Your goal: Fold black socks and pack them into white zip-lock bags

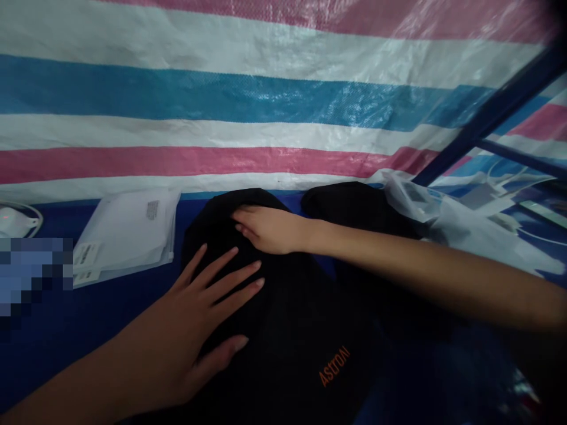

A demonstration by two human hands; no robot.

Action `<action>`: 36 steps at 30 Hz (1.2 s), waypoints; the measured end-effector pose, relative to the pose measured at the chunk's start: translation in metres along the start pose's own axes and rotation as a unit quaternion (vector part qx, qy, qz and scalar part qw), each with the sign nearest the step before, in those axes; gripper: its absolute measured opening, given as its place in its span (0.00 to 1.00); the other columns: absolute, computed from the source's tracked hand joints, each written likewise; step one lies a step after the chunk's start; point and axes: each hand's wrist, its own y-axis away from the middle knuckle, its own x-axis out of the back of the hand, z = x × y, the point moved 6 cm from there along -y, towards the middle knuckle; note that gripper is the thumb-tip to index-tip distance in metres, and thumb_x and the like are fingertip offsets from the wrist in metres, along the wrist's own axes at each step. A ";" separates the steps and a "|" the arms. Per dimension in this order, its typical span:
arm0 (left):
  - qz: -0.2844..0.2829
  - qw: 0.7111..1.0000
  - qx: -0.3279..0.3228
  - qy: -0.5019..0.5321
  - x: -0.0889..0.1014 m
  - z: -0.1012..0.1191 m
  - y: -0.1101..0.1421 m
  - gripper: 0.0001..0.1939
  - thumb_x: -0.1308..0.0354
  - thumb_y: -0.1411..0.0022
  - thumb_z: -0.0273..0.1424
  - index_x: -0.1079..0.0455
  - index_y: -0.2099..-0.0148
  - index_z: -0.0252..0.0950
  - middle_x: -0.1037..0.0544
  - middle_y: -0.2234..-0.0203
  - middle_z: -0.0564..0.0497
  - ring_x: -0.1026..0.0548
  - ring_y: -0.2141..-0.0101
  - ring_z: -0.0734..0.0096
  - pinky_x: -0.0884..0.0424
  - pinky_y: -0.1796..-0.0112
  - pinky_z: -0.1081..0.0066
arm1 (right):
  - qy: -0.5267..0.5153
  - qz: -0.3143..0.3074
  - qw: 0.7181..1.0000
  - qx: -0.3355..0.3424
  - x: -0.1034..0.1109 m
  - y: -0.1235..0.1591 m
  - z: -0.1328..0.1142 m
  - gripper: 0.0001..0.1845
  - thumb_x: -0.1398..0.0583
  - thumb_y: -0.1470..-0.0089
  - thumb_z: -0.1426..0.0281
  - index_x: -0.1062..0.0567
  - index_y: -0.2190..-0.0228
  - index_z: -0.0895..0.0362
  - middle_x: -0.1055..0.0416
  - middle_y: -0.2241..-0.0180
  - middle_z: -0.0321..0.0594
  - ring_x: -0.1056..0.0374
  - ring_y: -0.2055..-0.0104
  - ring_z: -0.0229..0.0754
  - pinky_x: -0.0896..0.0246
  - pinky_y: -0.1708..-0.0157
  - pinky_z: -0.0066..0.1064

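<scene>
A black fabric item (292,319) with orange lettering lies in front of me; its exact kind is too dark to make out. My left hand (208,313) rests on its left side, fingers spread and palm down. At its far upper end, my right hand (266,229) has its fingers curled together against the cloth and seems to grip a bit of it. Shadow hides the fold near those fingertips.
White zip pouches (128,227) with printed labels lie at left on the blue surface (146,283). Behind is a striped plastic sheet (199,94). Another black item (349,203), clear plastic bags (478,230) and a dark blue metal frame (496,112) are at right.
</scene>
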 end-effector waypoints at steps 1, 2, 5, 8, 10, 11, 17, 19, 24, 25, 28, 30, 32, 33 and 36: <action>0.002 1.000 -0.001 0.001 0.001 0.001 -0.001 0.39 0.41 0.19 0.42 0.49 0.13 0.52 0.39 0.17 0.52 0.46 0.17 0.41 0.57 0.19 0.27 | 0.009 -0.012 1.000 0.013 -0.003 -0.009 0.001 0.15 0.43 0.22 0.75 0.21 0.41 0.66 0.18 0.41 0.56 0.22 0.40 0.51 0.27 0.36 0.42; 0.004 1.000 -0.002 0.002 0.001 0.001 -0.001 0.39 0.41 0.19 0.41 0.49 0.13 0.51 0.39 0.17 0.51 0.45 0.17 0.41 0.54 0.19 0.28 | 0.019 -0.019 0.999 0.019 -0.005 -0.017 0.001 0.14 0.42 0.22 0.75 0.19 0.44 0.65 0.17 0.42 0.55 0.23 0.38 0.53 0.29 0.34 0.43; 0.020 1.000 -0.009 -0.004 0.002 0.004 -0.002 0.41 0.40 0.20 0.40 0.50 0.13 0.49 0.40 0.17 0.48 0.43 0.18 0.40 0.49 0.19 0.33 | 0.053 0.009 0.999 0.003 -0.006 -0.036 -0.001 0.18 0.45 0.21 0.73 0.17 0.44 0.66 0.19 0.39 0.59 0.30 0.31 0.62 0.36 0.28 0.54; 0.034 0.999 -0.026 -0.021 0.002 0.006 -0.002 0.42 0.41 0.20 0.40 0.51 0.13 0.44 0.40 0.17 0.44 0.40 0.19 0.42 0.46 0.19 0.36 | 0.086 0.085 0.989 -0.083 0.005 -0.047 -0.004 0.25 0.47 0.19 0.66 0.20 0.39 0.71 0.27 0.33 0.69 0.36 0.27 0.71 0.39 0.27 0.63; 0.032 0.998 -0.035 -0.035 0.002 0.008 -0.002 0.41 0.42 0.20 0.40 0.50 0.13 0.42 0.40 0.17 0.43 0.38 0.20 0.43 0.43 0.20 0.36 | 0.095 0.107 0.982 -0.127 0.011 -0.052 -0.006 0.28 0.48 0.19 0.61 0.19 0.40 0.72 0.27 0.34 0.71 0.34 0.29 0.73 0.38 0.28 0.66; 0.029 0.998 -0.037 -0.042 0.002 0.009 -0.002 0.40 0.42 0.19 0.40 0.50 0.13 0.41 0.40 0.17 0.43 0.38 0.20 0.43 0.42 0.20 0.36 | 0.092 0.109 0.980 -0.141 0.012 -0.054 -0.007 0.30 0.47 0.19 0.58 0.19 0.40 0.71 0.26 0.34 0.70 0.33 0.29 0.73 0.38 0.28 0.67; 0.025 0.998 -0.033 -0.048 0.004 0.009 -0.005 0.40 0.42 0.20 0.39 0.48 0.14 0.41 0.40 0.17 0.43 0.40 0.19 0.43 0.46 0.19 0.37 | 0.082 0.101 0.978 -0.163 0.004 -0.054 -0.012 0.37 0.36 0.26 0.47 0.20 0.39 0.71 0.26 0.36 0.75 0.28 0.33 0.80 0.28 0.37 0.70; 0.029 0.998 -0.037 -0.045 0.003 0.009 -0.005 0.41 0.42 0.20 0.40 0.49 0.13 0.41 0.41 0.17 0.42 0.41 0.19 0.43 0.43 0.20 0.37 | 0.079 0.097 0.982 -0.138 0.003 -0.055 -0.015 0.33 0.35 0.26 0.51 0.18 0.42 0.71 0.21 0.42 0.72 0.23 0.40 0.74 0.25 0.41 0.61; 0.031 0.997 -0.041 -0.059 0.002 0.008 -0.004 0.41 0.43 0.19 0.42 0.52 0.13 0.42 0.42 0.17 0.43 0.40 0.19 0.47 0.34 0.23 0.41 | -0.001 0.139 0.984 -0.114 0.020 -0.059 -0.012 0.23 0.39 0.21 0.55 0.14 0.55 0.62 0.15 0.57 0.53 0.20 0.59 0.52 0.27 0.55 0.40; 0.026 0.997 -0.040 -0.058 0.002 0.008 -0.004 0.41 0.44 0.19 0.41 0.53 0.13 0.42 0.42 0.17 0.44 0.40 0.19 0.48 0.34 0.23 0.42 | -0.050 0.150 0.981 -0.111 0.022 -0.061 -0.010 0.27 0.42 0.20 0.54 0.14 0.60 0.62 0.16 0.61 0.50 0.22 0.62 0.48 0.29 0.58 0.38; 0.014 0.997 -0.044 -0.055 0.002 0.007 -0.005 0.41 0.45 0.18 0.42 0.54 0.13 0.42 0.42 0.17 0.43 0.40 0.19 0.47 0.31 0.25 0.40 | -0.217 0.145 0.963 -0.065 0.016 -0.066 -0.007 0.36 0.46 0.18 0.48 0.16 0.68 0.60 0.21 0.70 0.40 0.27 0.69 0.40 0.36 0.61 0.32; 0.013 0.997 -0.043 -0.059 0.002 0.006 -0.005 0.41 0.45 0.18 0.43 0.54 0.12 0.42 0.43 0.17 0.43 0.40 0.19 0.45 0.28 0.26 0.39 | -0.292 0.129 0.947 -0.026 0.009 -0.069 -0.008 0.36 0.46 0.18 0.47 0.17 0.67 0.60 0.21 0.69 0.37 0.27 0.67 0.38 0.36 0.60 0.30; 0.014 0.997 -0.037 -0.062 0.000 0.004 -0.005 0.41 0.45 0.18 0.43 0.54 0.12 0.44 0.44 0.16 0.44 0.40 0.19 0.44 0.27 0.27 0.39 | -0.328 0.112 0.938 -0.029 0.001 -0.069 -0.007 0.37 0.46 0.19 0.45 0.16 0.66 0.59 0.19 0.67 0.38 0.24 0.63 0.40 0.33 0.57 0.31; 0.014 0.997 -0.034 -0.064 -0.001 0.003 -0.006 0.41 0.45 0.18 0.43 0.54 0.12 0.44 0.44 0.16 0.44 0.40 0.19 0.44 0.27 0.27 0.39 | -0.331 0.107 0.937 -0.036 -0.001 -0.069 -0.007 0.36 0.45 0.19 0.45 0.16 0.65 0.59 0.17 0.64 0.39 0.22 0.60 0.43 0.31 0.54 0.32; 0.013 0.997 -0.028 -0.065 -0.003 0.002 -0.005 0.42 0.45 0.19 0.43 0.55 0.12 0.45 0.45 0.16 0.45 0.40 0.19 0.43 0.25 0.28 0.38 | -0.307 0.121 0.944 -0.014 -0.002 -0.067 -0.012 0.22 0.40 0.19 0.55 0.12 0.52 0.56 0.13 0.46 0.44 0.18 0.43 0.50 0.29 0.37 0.37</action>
